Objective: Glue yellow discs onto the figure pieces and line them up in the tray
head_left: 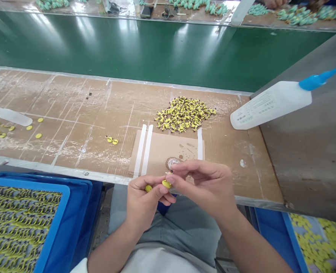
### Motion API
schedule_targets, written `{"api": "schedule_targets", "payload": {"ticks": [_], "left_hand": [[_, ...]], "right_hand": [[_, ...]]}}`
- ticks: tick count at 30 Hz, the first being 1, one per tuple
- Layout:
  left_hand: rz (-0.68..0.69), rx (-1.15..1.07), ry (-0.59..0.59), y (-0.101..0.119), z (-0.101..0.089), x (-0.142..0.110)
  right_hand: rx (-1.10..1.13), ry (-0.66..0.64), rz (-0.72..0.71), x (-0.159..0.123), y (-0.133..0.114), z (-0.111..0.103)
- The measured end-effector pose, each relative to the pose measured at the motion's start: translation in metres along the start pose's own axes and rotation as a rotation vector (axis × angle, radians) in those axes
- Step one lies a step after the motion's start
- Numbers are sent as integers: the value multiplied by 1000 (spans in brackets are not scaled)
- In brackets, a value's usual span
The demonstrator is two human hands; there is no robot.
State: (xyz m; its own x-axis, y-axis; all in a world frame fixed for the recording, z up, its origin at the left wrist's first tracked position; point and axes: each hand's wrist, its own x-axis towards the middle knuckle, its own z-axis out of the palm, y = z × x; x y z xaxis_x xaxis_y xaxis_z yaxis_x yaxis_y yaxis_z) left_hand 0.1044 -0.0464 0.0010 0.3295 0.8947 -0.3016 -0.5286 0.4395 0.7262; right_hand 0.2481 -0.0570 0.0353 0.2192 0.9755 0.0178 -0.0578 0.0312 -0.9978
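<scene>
Forearms are lying nearest the viewer, extending over the lap toward the near edge of the worktop. Beyond this broad worktop, a green strip is running from left to right. Blue trays are flanking the lap: the left tray is holding rows of yellow-and-dark pieces, the right tray many loose yellow counters. At the worktop's right end, a white bottle is pointing its blue nozzle toward the upper right. Near the middle, a card is lying flat, white tape crossing it at both sides. Over its near edge, the right hand and left hand are meeting. Just past the card, a pile of small yellow-and-dark parts is resting. On the card, partly behind the right hand, a clear round patch is showing. The left fingers are clamping a yellow disc, a second disc sitting within the same hand. The right fingers are pinching a tiny dark-tipped figure at the first disc's top; whether the two are touching is too small to tell.
</scene>
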Motion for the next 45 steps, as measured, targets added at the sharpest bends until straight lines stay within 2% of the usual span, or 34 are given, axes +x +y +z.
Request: {"api": "schedule_targets", "payload": {"ticks": [4,8,13,16,23,27,31,37,42,45], "left_hand": [[204,128,-49,-2,-1,-7],[347,248,-64,-1,-3,-12],[550,414,-200,2,-13,-9],[626,482,-269,3,-19,-7],[602,500,-376,5,-22,-6],[638,557,-407,10,-20,-6],[652,581,-405,10,-20,-6],[626,492,-365,5,-25,-9],[601,573,-375,9,-25,-9],[640,641,-379,12,-25,-9]], "right_hand": [[49,-81,58,-3,0,-5],[94,-132,96,-6,1,-9],[94,-146,67,-7,-3,-9],[84,-154,41,-8,-6,-7],[101,-204,73,-10,-9,-6],[121,-232,75,-11,-8,-8],[125,-245,118,-11,-7,-9],[139,-233,123,-11,-6,-8],[177,-256,148,-11,-6,-6],[201,-257,164,-12,-5,-5]]}}
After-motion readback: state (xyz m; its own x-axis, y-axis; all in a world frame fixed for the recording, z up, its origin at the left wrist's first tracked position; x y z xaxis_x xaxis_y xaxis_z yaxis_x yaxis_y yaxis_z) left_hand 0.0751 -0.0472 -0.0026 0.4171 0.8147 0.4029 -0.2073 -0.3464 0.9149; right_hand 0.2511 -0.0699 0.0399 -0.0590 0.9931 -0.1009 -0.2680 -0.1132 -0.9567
